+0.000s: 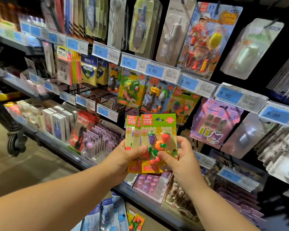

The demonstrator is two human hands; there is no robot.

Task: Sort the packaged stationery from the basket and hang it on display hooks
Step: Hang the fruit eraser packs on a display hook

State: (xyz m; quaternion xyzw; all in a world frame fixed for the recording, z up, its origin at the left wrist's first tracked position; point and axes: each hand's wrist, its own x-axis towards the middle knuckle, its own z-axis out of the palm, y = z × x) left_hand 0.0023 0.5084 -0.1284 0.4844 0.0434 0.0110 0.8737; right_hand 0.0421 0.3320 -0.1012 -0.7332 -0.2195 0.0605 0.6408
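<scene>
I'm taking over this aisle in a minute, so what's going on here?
A person at the stationery display holds a small stack of fruit eraser packs in both hands: the left hand grips the stack, the right hand pinches the front pack. A similar fruit pack hangs on the display just above. The held packs are not yet hung.

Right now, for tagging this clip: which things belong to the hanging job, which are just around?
Job: green-topped carded fruit eraser packs, gripped by left hand and right hand; matching fruit eraser pack hanging behind.
Just around: purple Kuromi eraser card; blue-and-yellow sticky note pack; blue 3.90 price label.
</scene>
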